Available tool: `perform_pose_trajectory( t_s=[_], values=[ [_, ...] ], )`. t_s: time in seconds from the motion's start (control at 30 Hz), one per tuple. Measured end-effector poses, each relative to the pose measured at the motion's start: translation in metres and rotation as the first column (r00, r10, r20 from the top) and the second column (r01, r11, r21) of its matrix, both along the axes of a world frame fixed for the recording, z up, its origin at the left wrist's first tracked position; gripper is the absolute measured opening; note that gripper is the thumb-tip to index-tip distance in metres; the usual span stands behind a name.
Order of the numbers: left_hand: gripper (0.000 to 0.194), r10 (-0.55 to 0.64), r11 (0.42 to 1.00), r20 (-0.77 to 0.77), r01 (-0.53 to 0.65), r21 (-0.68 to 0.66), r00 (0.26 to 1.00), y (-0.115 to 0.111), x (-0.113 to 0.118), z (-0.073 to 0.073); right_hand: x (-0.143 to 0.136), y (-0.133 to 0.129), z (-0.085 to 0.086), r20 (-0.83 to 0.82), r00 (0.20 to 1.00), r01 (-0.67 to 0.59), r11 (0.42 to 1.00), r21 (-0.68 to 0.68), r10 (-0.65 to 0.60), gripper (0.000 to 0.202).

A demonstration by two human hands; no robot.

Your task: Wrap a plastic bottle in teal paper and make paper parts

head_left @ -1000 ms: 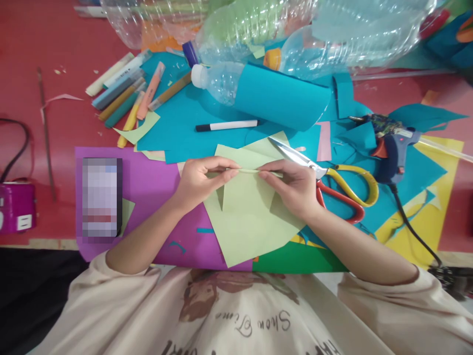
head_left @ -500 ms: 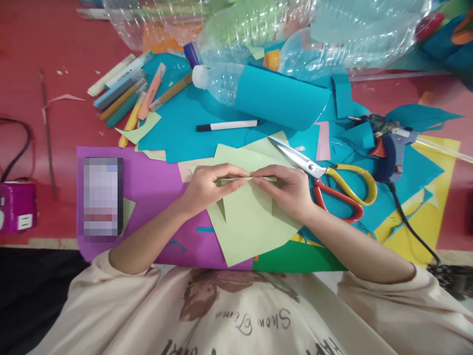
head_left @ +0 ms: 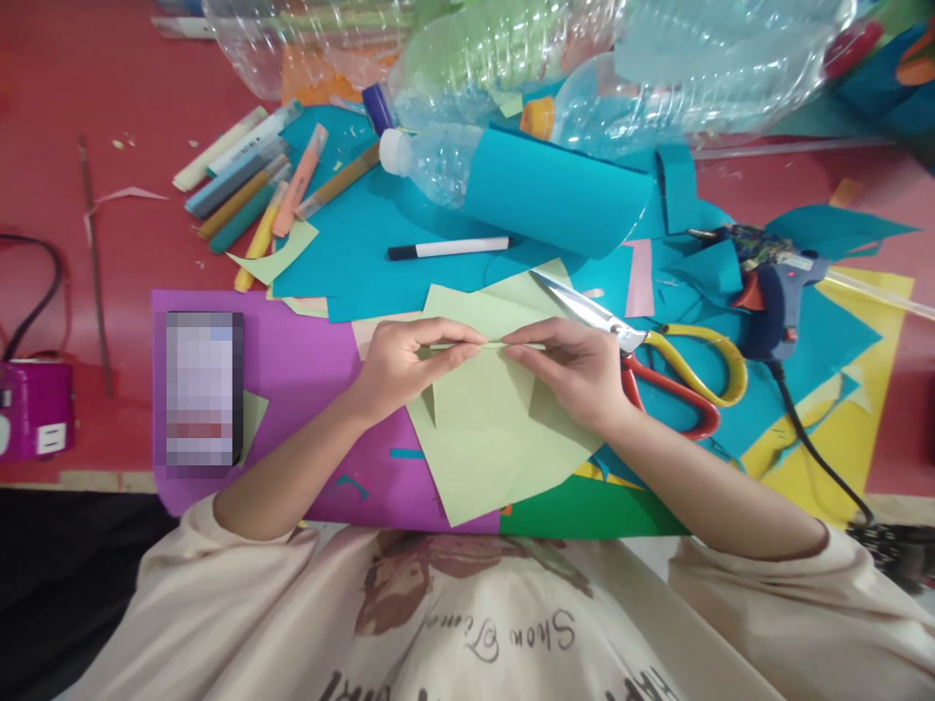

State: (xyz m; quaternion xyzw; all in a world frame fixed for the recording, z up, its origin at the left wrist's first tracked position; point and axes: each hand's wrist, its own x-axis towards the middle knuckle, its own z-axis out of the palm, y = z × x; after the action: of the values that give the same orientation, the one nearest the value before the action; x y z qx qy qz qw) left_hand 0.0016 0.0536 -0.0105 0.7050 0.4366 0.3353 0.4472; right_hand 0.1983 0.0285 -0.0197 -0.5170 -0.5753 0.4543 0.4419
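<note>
Pinched at its top edge between both hands is a piece of pale green paper (head_left: 482,394), with a narrow fold along that edge. My left hand (head_left: 401,360) grips it with thumb and forefinger just left of the middle. Close by on the right, my right hand (head_left: 574,370) pinches the same edge, its fingertips a small gap from the left ones. Under the piece lies a larger pale green sheet (head_left: 474,482). Scissors (head_left: 624,336) with yellow and red handles rest right beside my right hand. Beyond the hands lies a white marker with a black cap (head_left: 449,248).
A bottle wrapped in blue paper (head_left: 555,190) lies behind the hands, with more clear plastic bottles (head_left: 504,58) farther back. A glue gun (head_left: 778,297) is on the right. Several markers (head_left: 241,175) and a phone (head_left: 201,389) are on the left, the phone on purple paper (head_left: 307,370).
My fingertips have moved slightly apart along the folded edge, the left to the left and the right to the right. The held paper has shifted a little away from my body.
</note>
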Motion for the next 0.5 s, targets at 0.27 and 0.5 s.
perform_pose_trajectory(
  t_s=[0.27, 0.5],
  values=[
    [0.021, 0.057, 0.997, -0.052, -0.059, -0.047, 0.997, -0.001, 0.0007, -0.0001, 0.0002, 0.0006, 0.0014, -0.018, 1.0, 0.025, 0.999, -0.034, -0.026, 0.012],
    [0.019, 0.071, 0.995, -0.009, -0.072, -0.064, 0.997, 0.0, 0.0003, -0.0013, -0.001, 0.0018, 0.0017, -0.091, 0.995, 0.031, 0.999, -0.032, -0.034, 0.007]
  ],
)
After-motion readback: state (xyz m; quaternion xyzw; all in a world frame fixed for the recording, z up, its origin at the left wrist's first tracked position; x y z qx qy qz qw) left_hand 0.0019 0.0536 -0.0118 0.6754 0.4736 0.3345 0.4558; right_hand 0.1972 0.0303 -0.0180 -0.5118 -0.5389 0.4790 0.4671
